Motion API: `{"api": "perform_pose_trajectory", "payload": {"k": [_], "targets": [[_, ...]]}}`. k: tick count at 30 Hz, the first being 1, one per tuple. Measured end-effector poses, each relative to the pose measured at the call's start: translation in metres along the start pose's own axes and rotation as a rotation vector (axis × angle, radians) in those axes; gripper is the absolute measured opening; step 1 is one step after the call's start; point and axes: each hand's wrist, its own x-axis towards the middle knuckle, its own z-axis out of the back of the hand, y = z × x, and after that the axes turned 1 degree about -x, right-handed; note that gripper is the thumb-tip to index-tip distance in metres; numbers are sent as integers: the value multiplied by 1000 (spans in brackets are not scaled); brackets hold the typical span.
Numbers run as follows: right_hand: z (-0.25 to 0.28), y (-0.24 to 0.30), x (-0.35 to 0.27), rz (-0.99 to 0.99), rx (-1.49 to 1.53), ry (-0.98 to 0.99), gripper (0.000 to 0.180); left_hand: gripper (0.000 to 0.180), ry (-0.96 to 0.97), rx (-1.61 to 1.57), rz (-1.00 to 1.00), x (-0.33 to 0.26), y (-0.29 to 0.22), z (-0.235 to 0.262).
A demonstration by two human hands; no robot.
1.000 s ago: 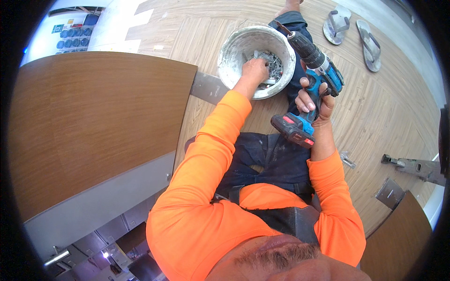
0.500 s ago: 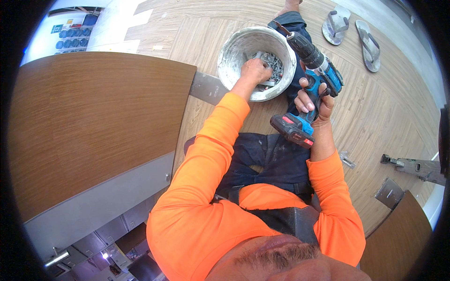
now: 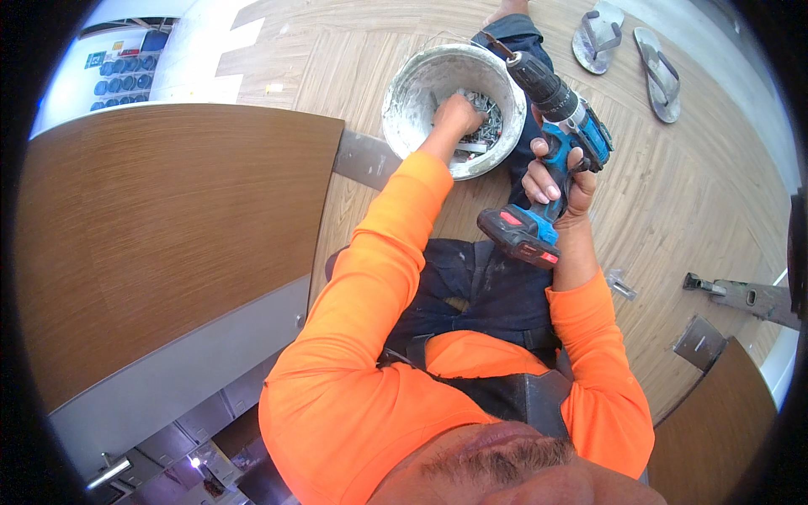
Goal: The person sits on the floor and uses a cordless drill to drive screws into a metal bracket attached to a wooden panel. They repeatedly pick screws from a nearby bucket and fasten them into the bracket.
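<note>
A whitish, stained bucket (image 3: pixel 404 126) stands on the floor ahead of me, with many loose screws (image 3: pixel 491 118) in its bottom. My left hand (image 3: pixel 459 116) reaches down into it, fingers curled in among the screws; their tips are hidden, so I cannot make out what they grip. A blue and black cordless drill (image 3: pixel 557 139) is held up by the handle in my right hand (image 3: pixel 562 181), just right of the bucket. Its bit (image 3: pixel 498 45) points up and to the left. A small pale strip (image 3: pixel 471 147) lies among the screws.
A large brown wooden panel (image 3: pixel 168 236) fills the left side. Grey flip-flops (image 3: pixel 599 38) lie at the far right. On the right are a metal fitting (image 3: pixel 621 284), a long metal bar (image 3: pixel 749 300) and another brown panel (image 3: pixel 715 421). A metal plate (image 3: pixel 364 160) borders the bucket.
My left hand has sunk deeper into the screws, its fingers now more hidden. The drill stays in my right hand, almost unmoved; the view has shifted slightly.
</note>
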Motion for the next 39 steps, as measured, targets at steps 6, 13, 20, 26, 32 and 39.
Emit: {"api": "perform_pose_trajectory", "payload": {"k": [6, 13, 20, 26, 32, 39], "targets": [[-1, 2, -1, 2, -4, -18, 55, 50, -71, 24, 57, -20, -27, 8], [3, 1, -2, -1, -27, -33, 52, 38, -127, -75, -52, -16, -10, 10], [0, 1, -1, 14, -5, -20, 49, 27, -304, -228, -48, -12, 8, 6], [2, 1, -3, 7, -19, -32, 49, 39, -55, -96, -55, -16, -5, 0], [9, 1, -4, 9, -1, -34, 49, 37, -134, 112, -27, -6, -11, -6], [-4, -3, 1, 16, -19, -38, 46, 45, -24, -351, -121, -16, 4, 1]]}}
